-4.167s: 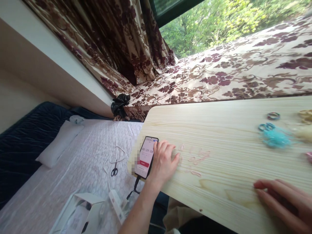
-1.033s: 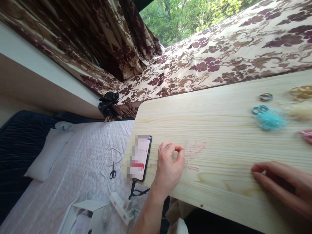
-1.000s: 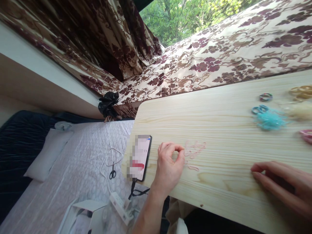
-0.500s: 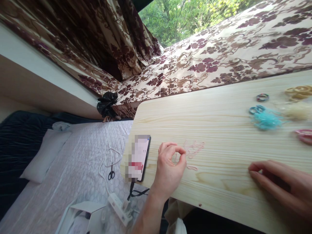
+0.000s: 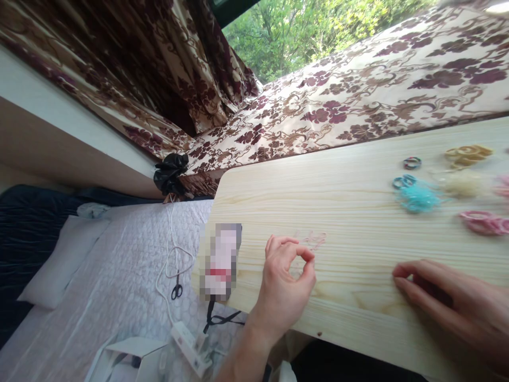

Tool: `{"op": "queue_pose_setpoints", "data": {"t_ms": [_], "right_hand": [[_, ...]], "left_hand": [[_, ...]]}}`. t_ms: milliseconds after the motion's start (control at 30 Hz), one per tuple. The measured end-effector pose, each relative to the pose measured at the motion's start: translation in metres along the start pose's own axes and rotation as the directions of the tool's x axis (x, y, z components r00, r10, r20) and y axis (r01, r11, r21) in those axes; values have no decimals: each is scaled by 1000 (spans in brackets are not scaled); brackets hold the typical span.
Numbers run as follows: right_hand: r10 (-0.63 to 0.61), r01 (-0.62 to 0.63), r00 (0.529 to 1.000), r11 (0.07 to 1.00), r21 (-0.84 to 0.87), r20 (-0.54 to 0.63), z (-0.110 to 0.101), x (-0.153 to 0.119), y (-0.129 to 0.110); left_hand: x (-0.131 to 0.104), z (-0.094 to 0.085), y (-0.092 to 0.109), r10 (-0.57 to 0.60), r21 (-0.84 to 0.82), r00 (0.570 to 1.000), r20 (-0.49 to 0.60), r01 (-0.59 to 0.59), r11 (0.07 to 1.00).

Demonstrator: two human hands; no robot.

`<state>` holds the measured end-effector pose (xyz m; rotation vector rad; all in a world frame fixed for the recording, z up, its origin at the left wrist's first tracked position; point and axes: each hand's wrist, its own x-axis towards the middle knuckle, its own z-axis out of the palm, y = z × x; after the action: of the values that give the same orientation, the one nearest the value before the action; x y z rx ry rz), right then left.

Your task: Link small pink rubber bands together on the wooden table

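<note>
My left hand (image 5: 288,278) is over the wooden table (image 5: 358,297), with thumb and forefinger closed in a ring; what the fingertips hold, if anything, is too small to make out. Just beyond it lie thin pale pink bands (image 5: 316,240), partly hidden by the hand. To the right, my right hand (image 5: 453,302) rests near the table's front edge, thumb and forefinger pinched together; nothing can be made out at their tips. A blurred turquoise bundle (image 5: 421,196) lies beyond my right hand, and a pink bundle (image 5: 483,222) sits at the right.
A phone (image 5: 222,260) lies at the table's left end. Farther back are a multicoloured ring (image 5: 412,162), tan loops (image 5: 469,155) and a cream bundle (image 5: 463,182). On the bed are scissors (image 5: 177,291), a power strip (image 5: 191,347) and a white cable (image 5: 159,281).
My left hand has moved right relative to the table and covers the spot where a short pink strand lay. The camera view has shifted slightly; my right hand keeps its pinched shape.
</note>
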<state>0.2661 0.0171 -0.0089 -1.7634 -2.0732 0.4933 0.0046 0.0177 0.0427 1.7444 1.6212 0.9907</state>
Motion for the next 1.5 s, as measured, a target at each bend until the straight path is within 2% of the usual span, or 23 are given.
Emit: {"op": "queue_pose_setpoints", "data": {"t_ms": [67, 100, 200, 267, 433, 600, 767, 967, 1133, 1200, 1300, 1400, 1500], "right_hand": [[-90, 87, 994, 995, 58, 56, -9, 0, -11], [-123, 120, 992, 990, 80, 37, -14, 0, -18], [-198, 213, 973, 968, 131, -121, -22, -4, -38], [-236, 265, 957, 947, 180, -168, -23, -7, -47], [-242, 273, 959, 930, 245, -149, -20, -9, -53], [-254, 298, 946, 926, 230, -200, -19, -12, -53], [-258, 292, 953, 925, 242, -162, -21, -13, -50], [-173, 237, 957, 929, 285, -232, -28, -16, -37], [-151, 244, 932, 934, 261, -330, -40, -25, -19], [-151, 241, 924, 943, 229, -350, -44, -27, -15], [-178, 272, 889, 947, 173, -421, -48, -25, -12], [-227, 320, 860, 938, 135, -458, -53, -22, -10], [-209, 292, 872, 948, 126, -442, -62, -26, -3]], "left_hand": [[-2, 6, 6, 2, -37, 999, 35, -1, 999], [-3, 10, 8, 9, -54, 999, 48, -7, 999], [-5, 22, 16, 28, -93, 997, 76, -21, 995], [-6, 29, 20, 25, -112, 995, 99, -14, 994], [-9, 36, 27, 0, -150, 990, 142, 21, 989], [-11, 36, 31, 7, -140, 991, 131, 11, 990], [-11, 36, 35, 24, -135, 986, 166, -2, 991], [-10, 33, 30, 97, -93, 987, 129, -86, 992], [-7, 33, 16, 153, 21, 986, 69, -154, 988], [-5, 34, 11, 204, 93, 978, 35, -207, 974], [-2, 37, 5, 288, 224, 958, 1, -281, 933], [-1, 40, -2, 319, 331, 947, 33, -311, 891], [0, 42, -13, 352, 396, 933, 75, -352, 848]]}}
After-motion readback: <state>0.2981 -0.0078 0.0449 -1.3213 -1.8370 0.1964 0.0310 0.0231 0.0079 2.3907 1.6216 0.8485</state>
